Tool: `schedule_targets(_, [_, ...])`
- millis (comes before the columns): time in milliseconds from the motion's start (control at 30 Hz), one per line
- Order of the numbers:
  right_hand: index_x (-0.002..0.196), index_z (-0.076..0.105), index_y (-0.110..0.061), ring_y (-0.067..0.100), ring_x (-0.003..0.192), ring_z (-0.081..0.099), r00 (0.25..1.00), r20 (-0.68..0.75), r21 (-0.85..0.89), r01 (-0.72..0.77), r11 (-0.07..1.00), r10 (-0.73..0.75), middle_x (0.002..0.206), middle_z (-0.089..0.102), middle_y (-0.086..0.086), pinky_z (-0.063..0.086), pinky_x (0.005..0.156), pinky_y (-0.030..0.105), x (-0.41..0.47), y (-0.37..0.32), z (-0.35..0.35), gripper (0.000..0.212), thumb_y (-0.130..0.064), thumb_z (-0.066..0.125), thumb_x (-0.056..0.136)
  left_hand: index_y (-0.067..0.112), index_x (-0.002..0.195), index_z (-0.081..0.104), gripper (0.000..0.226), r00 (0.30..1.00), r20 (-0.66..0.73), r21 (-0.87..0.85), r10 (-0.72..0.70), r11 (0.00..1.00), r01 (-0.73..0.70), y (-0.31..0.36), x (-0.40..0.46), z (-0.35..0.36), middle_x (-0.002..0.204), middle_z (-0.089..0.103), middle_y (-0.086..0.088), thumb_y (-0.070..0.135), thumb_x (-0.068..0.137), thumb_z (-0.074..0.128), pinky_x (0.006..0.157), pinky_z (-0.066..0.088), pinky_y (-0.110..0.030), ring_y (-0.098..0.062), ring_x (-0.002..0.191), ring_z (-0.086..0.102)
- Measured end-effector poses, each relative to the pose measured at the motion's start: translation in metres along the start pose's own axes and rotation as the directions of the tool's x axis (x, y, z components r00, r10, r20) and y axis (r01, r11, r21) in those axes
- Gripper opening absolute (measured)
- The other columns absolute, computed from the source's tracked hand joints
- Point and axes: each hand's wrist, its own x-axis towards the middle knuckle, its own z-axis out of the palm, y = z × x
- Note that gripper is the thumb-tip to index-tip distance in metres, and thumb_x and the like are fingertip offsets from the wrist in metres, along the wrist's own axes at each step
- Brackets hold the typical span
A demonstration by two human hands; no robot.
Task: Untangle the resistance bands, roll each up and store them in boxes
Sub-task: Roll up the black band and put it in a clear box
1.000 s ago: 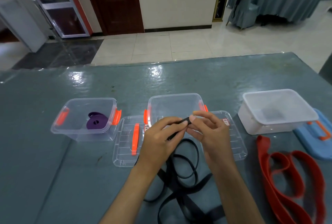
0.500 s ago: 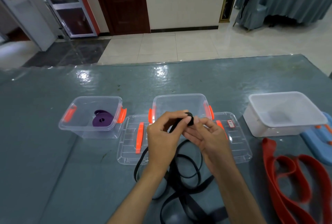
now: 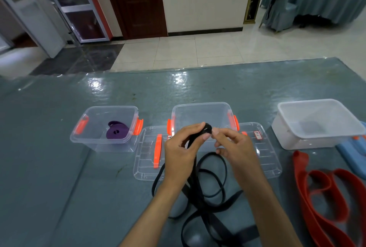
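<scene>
A long black band lies in loose loops on the table before me. My left hand pinches its small rolled end just in front of the middle clear box. My right hand touches that roll with its fingertips from the right. A rolled purple band sits inside the left clear box. A red band lies loose at the right.
Two clear lids, one with an orange handle and one under my right hand, lie flat in front of the boxes. A white tub stands at the right, with a blue lid beside it. The table's far edge meets a tiled floor.
The flat end of the black band has become a small tight roll between my fingertips. Both hands stayed in front of the middle box.
</scene>
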Motion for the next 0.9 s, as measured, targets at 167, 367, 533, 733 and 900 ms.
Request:
schedule_targets(167, [0.11,0.081,-0.018,0.02,0.096,0.079,0.972,0.059,-0.081,0.234,0.969,-0.229,0.103,0.082,0.002,0.063,0.077,0.03,0.004,-0.008,-0.011,0.017,-0.018,0.078,0.093,0.031,0.116,0.081,0.029,0.994,0.103,0.056,0.025,0.998,-0.03,0.009,0.004,-0.005,0.118,0.073,0.005,0.017,0.091,0.082,0.091,0.055,-0.022,-0.02,0.114,0.07])
schedule_targets(367, [0.102,0.081,-0.016,0.025,0.085,0.08,0.929,-0.007,-0.067,0.368,0.927,-0.37,0.094,0.082,0.005,0.064,0.079,0.03,0.005,-0.005,-0.009,0.013,-0.016,0.082,0.09,0.021,0.114,0.08,0.03,0.991,0.097,-0.089,-0.092,0.991,0.101,0.022,0.008,-0.005,0.108,0.079,-0.003,0.007,0.087,0.083,0.092,0.057,-0.025,-0.019,0.105,0.076])
schedule_targets(533, [0.102,0.077,-0.014,0.034,0.1,0.078,0.92,0.0,0.089,0.391,0.916,-0.392,0.103,0.079,0.013,0.065,0.084,0.039,0.0,0.001,-0.001,0.008,-0.009,0.075,0.096,0.01,0.105,0.074,0.022,0.992,0.057,-0.158,-0.114,0.98,0.122,0.036,0.011,-0.005,0.101,0.08,-0.009,0.005,0.087,0.084,0.088,0.061,-0.028,-0.025,0.099,0.078])
schedule_targets(733, [0.087,0.07,-0.008,0.033,0.099,0.079,0.95,0.028,0.203,0.299,0.932,-0.311,0.104,0.078,0.013,0.066,0.08,0.038,-0.009,-0.003,0.007,0.012,-0.011,0.081,0.085,0.013,0.093,0.08,0.014,0.995,-0.061,-0.216,-0.08,0.974,0.065,0.046,0.011,0.003,0.097,0.08,-0.008,0.006,0.083,0.087,0.083,0.059,-0.023,-0.022,0.094,0.078])
schedule_targets(900, [0.105,0.073,-0.011,0.032,0.098,0.079,0.949,-0.072,0.226,0.316,0.922,-0.307,0.097,0.079,0.014,0.065,0.085,0.04,-0.012,-0.003,0.01,0.024,-0.017,0.083,0.085,0.01,0.11,0.082,0.022,0.998,0.029,-0.195,-0.059,0.979,0.063,0.038,0.009,0.004,0.107,0.08,-0.007,0.007,0.088,0.081,0.091,0.057,-0.024,-0.021,0.105,0.076])
